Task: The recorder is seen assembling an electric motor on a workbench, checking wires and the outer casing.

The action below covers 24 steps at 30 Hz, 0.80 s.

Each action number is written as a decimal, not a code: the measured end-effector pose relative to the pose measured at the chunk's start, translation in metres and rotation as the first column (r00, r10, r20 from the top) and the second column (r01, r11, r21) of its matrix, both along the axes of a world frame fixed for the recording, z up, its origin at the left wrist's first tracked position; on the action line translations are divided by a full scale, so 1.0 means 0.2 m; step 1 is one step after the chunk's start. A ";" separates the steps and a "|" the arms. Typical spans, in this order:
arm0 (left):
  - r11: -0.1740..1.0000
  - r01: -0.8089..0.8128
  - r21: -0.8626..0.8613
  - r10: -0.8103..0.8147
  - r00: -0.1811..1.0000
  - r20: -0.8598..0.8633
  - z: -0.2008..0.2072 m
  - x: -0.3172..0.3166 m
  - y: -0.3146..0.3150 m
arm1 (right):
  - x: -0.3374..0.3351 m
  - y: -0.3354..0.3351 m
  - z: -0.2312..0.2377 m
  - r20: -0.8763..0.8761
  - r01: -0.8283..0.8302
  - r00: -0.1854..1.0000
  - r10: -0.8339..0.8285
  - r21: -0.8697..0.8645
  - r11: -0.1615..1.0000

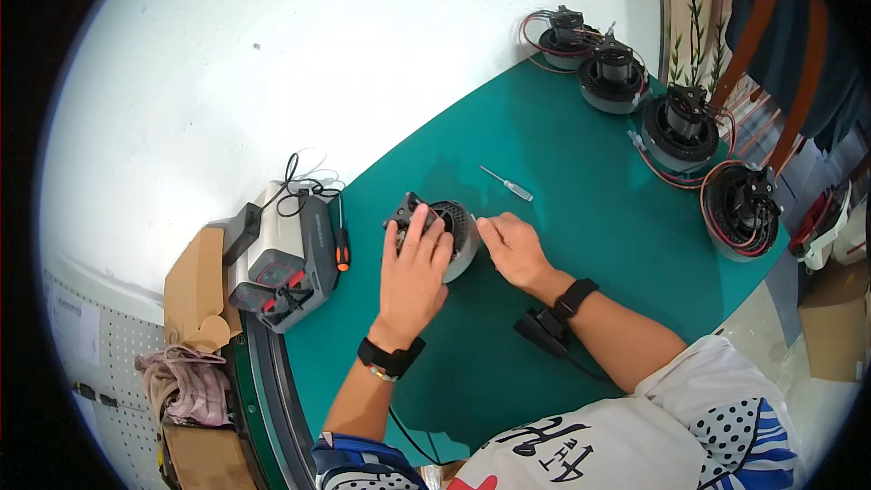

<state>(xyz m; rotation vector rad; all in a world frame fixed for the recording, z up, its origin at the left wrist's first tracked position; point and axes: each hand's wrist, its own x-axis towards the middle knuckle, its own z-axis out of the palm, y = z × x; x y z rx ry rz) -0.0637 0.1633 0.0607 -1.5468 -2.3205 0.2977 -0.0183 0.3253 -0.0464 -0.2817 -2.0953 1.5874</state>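
A round motor unit [464, 249] with a grey wall, a black mesh ring and a black bracket lies on the green mat. My left hand [415, 259] grips it from above, fingers over the bracket, hiding much of its middle. Close to the unit's right rim, my right hand [515, 251] is closed in a pinch. A small pale tip shows at its fingers, but what it belongs to cannot be made out. Beyond both hands lies a small screwdriver [517, 190] with a clear handle.
Several similar motor units [680, 132] with red and black wires line the mat's far right edge. At left stand a grey-and-white device [304, 268], an orange-and-black screwdriver [342, 254] and a cardboard box [195, 286]. A black cabled device [542, 331] lies by my right forearm.
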 end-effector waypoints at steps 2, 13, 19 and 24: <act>0.998 0.009 0.064 -0.014 0.996 0.086 0.06 -0.04 0.01 | -0.01 0.00 -0.02 -0.025 -0.022 0.999 0.020 -0.097 0.995; 0.909 -0.159 0.386 -0.024 0.902 0.430 0.12 -0.13 -0.03 | -0.01 0.00 -0.03 -0.040 -0.029 0.999 0.027 -0.060 0.998; 0.832 -0.350 0.431 0.016 0.791 0.612 0.13 -0.19 -0.22 | -0.02 -0.01 -0.05 -0.057 -0.021 0.998 0.017 -0.070 0.997; 0.645 -0.608 0.463 0.075 0.653 0.753 0.07 -0.18 -0.31 | -0.02 0.00 -0.04 -0.024 -0.042 0.999 0.040 -0.082 0.996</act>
